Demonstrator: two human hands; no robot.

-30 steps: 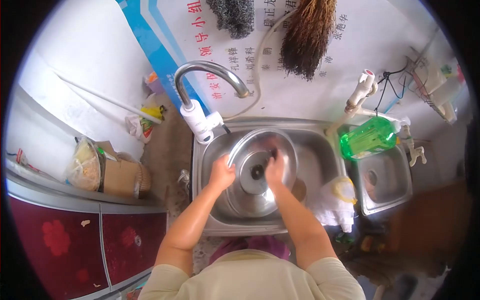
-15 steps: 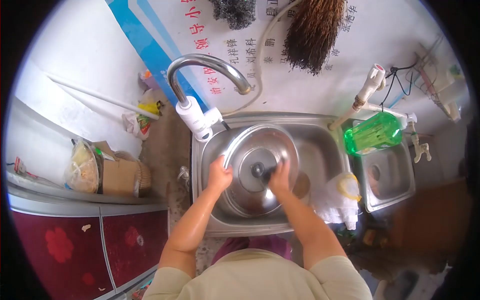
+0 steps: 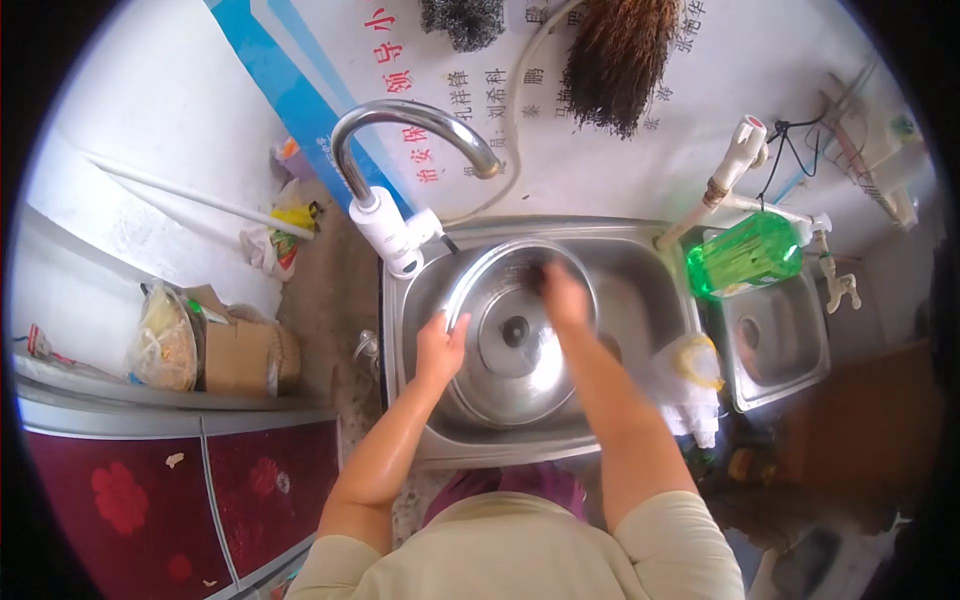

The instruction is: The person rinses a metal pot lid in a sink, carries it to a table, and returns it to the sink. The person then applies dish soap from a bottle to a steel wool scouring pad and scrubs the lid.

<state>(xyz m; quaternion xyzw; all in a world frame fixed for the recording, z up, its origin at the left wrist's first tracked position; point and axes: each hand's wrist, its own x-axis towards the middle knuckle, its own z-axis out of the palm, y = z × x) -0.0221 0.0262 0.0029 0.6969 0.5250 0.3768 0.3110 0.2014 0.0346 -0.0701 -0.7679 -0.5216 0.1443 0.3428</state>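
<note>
A round, shiny pot lid (image 3: 515,385) with a dark centre piece (image 3: 514,331) is tilted inside the steel sink (image 3: 640,290). My left hand (image 3: 441,345) is closed on its left rim, thumb over the edge. Blurred by motion, my right hand (image 3: 566,296) is at the lid's upper right inner side. A dark scrubbing pad (image 3: 541,274) shows at its fingertips, partly hidden and too smeared for detail. Above the sink's left corner stands a white-based faucet (image 3: 385,235) with a curved chrome spout; no water is seen running from it.
To the right hang a green bottle (image 3: 745,255) and a white tap pipe (image 3: 735,165), above a smaller basin (image 3: 775,345). A white cloth (image 3: 690,385) drapes over the sink's right edge. A brush (image 3: 622,65) and steel wool (image 3: 465,20) are on the wall.
My right hand has moved up and slightly right across the lid, from beside its centre to near the far rim. My left hand keeps its hold on the rim.
</note>
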